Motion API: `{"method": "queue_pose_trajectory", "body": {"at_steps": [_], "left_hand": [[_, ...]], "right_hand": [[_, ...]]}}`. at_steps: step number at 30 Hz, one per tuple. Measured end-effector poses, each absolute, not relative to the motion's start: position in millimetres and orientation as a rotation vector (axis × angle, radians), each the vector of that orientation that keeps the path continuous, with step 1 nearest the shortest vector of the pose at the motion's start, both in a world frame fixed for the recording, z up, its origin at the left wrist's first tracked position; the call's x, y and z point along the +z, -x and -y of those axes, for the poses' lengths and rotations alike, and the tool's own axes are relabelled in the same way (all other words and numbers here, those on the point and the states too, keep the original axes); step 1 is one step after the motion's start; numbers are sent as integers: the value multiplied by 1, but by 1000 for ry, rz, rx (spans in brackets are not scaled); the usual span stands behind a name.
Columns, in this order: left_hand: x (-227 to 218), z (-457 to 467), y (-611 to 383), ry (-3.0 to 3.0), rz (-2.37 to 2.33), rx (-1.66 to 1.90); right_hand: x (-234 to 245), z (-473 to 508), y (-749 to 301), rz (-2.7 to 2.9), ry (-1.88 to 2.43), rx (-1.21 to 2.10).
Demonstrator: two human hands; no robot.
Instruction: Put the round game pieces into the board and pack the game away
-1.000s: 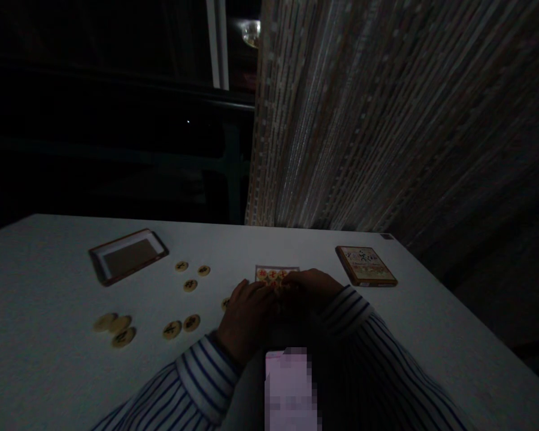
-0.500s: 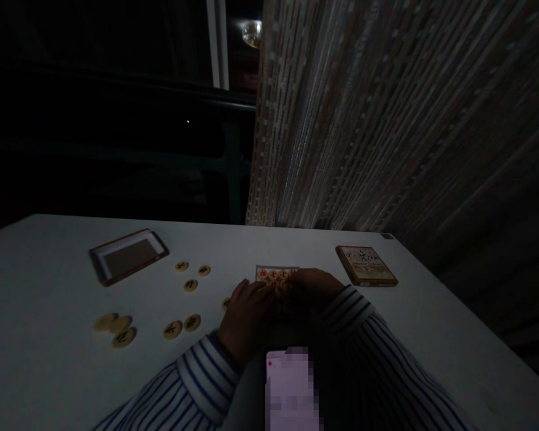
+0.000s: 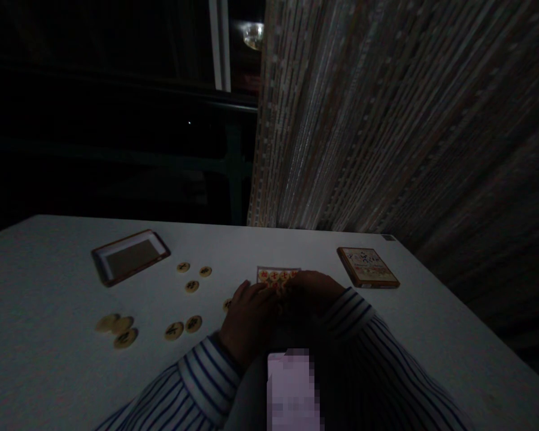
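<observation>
The scene is very dark. My left hand (image 3: 248, 314) and my right hand (image 3: 315, 289) lie close together on a small tray (image 3: 278, 275) of round game pieces with red marks, at the middle of the white table (image 3: 49, 371). Both hands have curled fingers resting over the pieces; what they grip is hidden. Both sleeves are white with dark stripes. Loose pale discs with dark marks lie to the left: three (image 3: 191, 276) near the back, two (image 3: 182, 327) nearer, and three (image 3: 115, 331) overlapping further left. One more disc peeks out beside my left hand.
An open brown box half (image 3: 129, 256) with a white rim lies at the back left. A brown lid (image 3: 367, 267) with a printed picture lies at the back right. A bead curtain (image 3: 386, 120) hangs behind the table. A blurred light patch is at the bottom centre.
The hands have hardly moved; the view has shifted very slightly. The discs and boxes lie where they were.
</observation>
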State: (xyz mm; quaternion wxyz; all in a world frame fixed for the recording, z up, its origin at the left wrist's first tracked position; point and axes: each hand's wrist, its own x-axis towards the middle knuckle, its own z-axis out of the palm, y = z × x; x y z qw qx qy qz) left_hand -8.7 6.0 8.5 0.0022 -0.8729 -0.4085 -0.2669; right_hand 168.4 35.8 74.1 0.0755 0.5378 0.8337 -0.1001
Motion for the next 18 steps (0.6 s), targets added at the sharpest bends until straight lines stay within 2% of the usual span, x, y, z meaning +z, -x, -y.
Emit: {"method": "queue_pose_trajectory", "body": {"at_steps": [12,18], "left_hand": [[9,-5,8,2743,1275,-869],[12,-5,8,2761,1296,-833]], "right_hand": [[77,-36,-167,-2589,-1466,-397],[80,-34,-165,-2532,-1506,-297]]}}
